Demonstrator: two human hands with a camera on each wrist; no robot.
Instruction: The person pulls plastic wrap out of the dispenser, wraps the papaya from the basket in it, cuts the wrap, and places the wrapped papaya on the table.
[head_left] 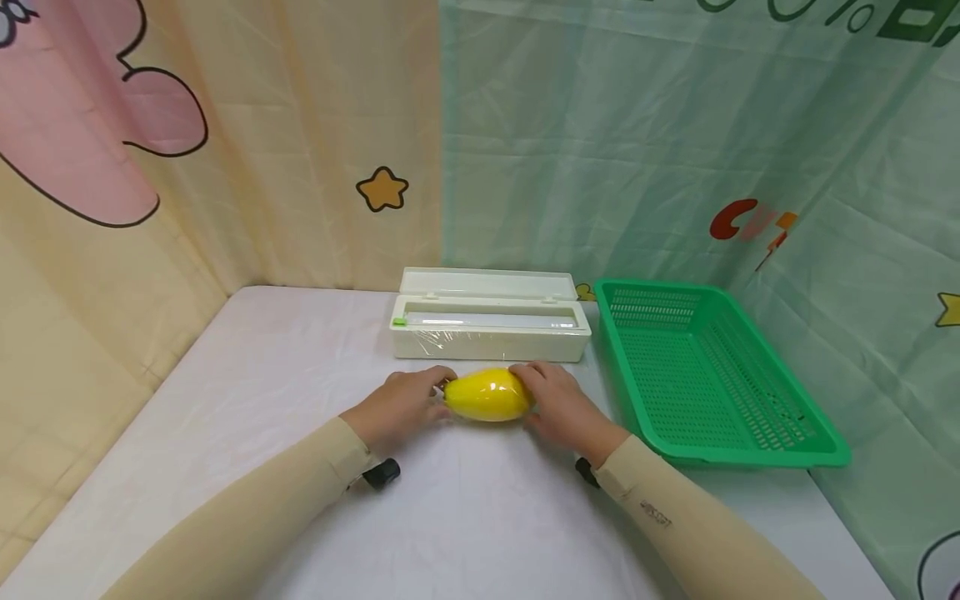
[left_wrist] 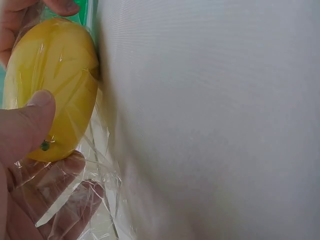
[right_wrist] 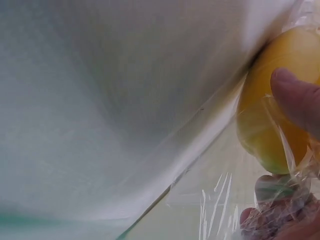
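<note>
Yellow fruit [head_left: 487,394] around middle of bench [head_left: 465,533], lying sideways, clear plastic wrap [right_wrist: 220,205] over it. Left hand [head_left: 401,402] pinches left end through wrap: thumb one side, other fingers opposite, partly spread. Right hand [head_left: 564,406] pinches right end, wrap crumpled at fingers. White box [head_left: 487,343] just beyond, far side, lid open. Green basket [head_left: 626,375] at right. Can't tell if fruit touches bench.
</note>
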